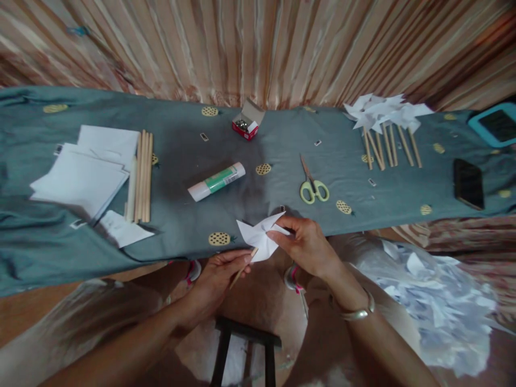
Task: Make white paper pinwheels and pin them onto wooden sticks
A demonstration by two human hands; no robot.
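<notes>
A white paper pinwheel [262,236] is held over the front edge of the cloth-covered table, its folded blades fanned out. My left hand [226,269] is closed around a thin wooden stick [237,277], whose upper end meets the lower left of the pinwheel. With thumb and fingers, my right hand [304,242] pinches the pinwheel near its middle and right blade. Whether a pin sits at the centre is too small to tell. Beyond my hands lie green-handled scissors [313,189] and a glue stick [217,181].
A small red box [245,128] of metal pins stands open at the back. Paper sheets [86,174] and wooden sticks [144,177] lie left. Finished pinwheels [385,114], a phone [468,184] and a blue-framed device [495,126] are right. A bag of paper scraps [439,301] stands below.
</notes>
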